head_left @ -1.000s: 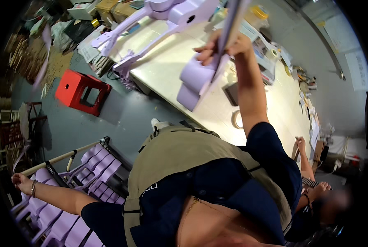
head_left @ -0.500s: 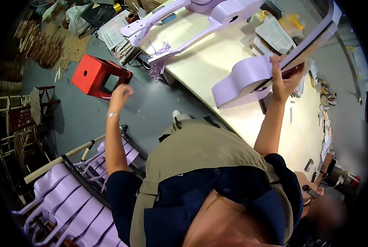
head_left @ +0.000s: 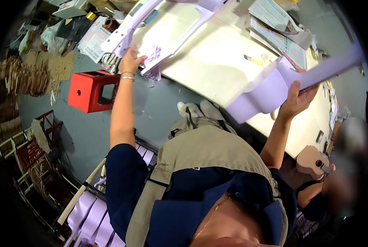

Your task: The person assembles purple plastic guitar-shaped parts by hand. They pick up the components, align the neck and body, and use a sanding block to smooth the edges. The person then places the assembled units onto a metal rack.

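My right hand (head_left: 297, 101) grips a lilac ukulele (head_left: 270, 88) where its neck meets the body. The ukulele is held over the table's near edge, its neck pointing up to the right and its smooth back facing up. My left hand (head_left: 131, 62) reaches out to the table's far left corner, thumb apart from the fingers. Its fingertips are at the headstock (head_left: 117, 41) of another lilac ukulele; whether they touch it I cannot tell. Beside that lies a further lilac ukulele (head_left: 188, 33), its neck overhanging the edge near some lilac shreds (head_left: 153, 55).
A red stool (head_left: 83, 92) stands on the floor beneath my left forearm. Lilac ukulele bodies fill a rack (head_left: 72, 201) at lower left. Papers (head_left: 270, 31) lie on the cream table (head_left: 208, 78). At right, another person holds a brown ukulele (head_left: 309, 161).
My left hand has moved up from beside the stool to the headstock at the table corner. The ukulele in my right hand has turned so its back faces up, and shifted slightly right.
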{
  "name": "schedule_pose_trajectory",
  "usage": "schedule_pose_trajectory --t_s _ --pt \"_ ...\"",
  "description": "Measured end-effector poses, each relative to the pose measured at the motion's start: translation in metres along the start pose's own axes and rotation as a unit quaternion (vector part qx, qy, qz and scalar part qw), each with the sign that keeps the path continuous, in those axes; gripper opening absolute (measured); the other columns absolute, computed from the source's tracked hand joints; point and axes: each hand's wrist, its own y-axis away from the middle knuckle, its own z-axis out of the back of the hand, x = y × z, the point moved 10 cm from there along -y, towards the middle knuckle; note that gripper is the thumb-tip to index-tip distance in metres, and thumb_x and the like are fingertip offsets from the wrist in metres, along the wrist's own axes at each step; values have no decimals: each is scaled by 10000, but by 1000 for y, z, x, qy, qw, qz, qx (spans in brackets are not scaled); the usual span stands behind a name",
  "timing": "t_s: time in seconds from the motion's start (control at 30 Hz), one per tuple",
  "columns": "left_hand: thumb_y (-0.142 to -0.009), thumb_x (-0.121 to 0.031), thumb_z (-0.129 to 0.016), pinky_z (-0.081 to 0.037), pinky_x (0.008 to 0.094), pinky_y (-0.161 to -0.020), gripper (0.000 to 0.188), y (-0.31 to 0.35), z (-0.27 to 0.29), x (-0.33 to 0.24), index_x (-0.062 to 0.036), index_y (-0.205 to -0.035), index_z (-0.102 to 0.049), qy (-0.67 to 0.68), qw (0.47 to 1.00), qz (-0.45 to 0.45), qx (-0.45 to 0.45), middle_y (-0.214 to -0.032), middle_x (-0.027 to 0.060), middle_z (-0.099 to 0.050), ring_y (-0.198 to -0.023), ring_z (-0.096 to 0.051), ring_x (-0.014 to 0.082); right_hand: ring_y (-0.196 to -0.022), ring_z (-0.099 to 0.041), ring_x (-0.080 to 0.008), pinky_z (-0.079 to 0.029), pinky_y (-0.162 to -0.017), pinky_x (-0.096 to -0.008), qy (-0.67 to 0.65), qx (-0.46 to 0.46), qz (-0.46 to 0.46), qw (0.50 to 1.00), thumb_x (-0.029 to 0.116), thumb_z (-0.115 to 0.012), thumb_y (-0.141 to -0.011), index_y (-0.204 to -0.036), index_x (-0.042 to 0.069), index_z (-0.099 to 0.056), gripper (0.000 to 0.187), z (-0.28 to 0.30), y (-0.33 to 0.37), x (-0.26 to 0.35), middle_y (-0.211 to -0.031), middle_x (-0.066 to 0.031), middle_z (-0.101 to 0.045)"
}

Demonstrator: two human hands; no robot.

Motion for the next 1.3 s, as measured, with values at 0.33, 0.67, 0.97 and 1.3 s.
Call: schedule_pose_trajectory --t_s 0.33,0.67,0.97,1.3 --pt "-822 -135 -659 -294 181 -473 221 116 59 -59 -27 -770 -473 275 934 59 -221 -628 -59 -378 -538 -319 32 -939 -495 -124 -385 -848 -259 -81 332 -375 862 150 -547 -856 -1353 54 -367 538 2 78 -84 -1078 -41 -527" --pt "-954 -391 -361 -415 342 -917 510 253 -188 -317 -1 -1282 -350 599 673 197 388 -1173 132 -508 -1080 -519 216 -809 -432 -102 -378 -760 -226 -122 435 -437 778 234 -577 -864 -1318 75 -426 504 -2 163 -190 -972 -7 -541" --pt "-953 -419 -335 -490 352 -793 507 261 -219 -369 33 -1177 -383 646 637 209 365 -956 136 -566 -900 -595 262 -630 -594 -234 -473 -564 -331 254 313 -39 914 272 -606 -830 -765 49 -620 233 -17 41 -202 -804 -79 -607" --pt "-927 -541 -210 -512 352 -709 666 267 -230 -369 46 -1206 -354 689 580 273 339 -841 132 -565 -796 -623 280 -743 -594 -265 -480 -647 -352 326 391 -9 861 263 -630 -750 -977 22 -479 364 -54 64 -248 -894 -136 -574"
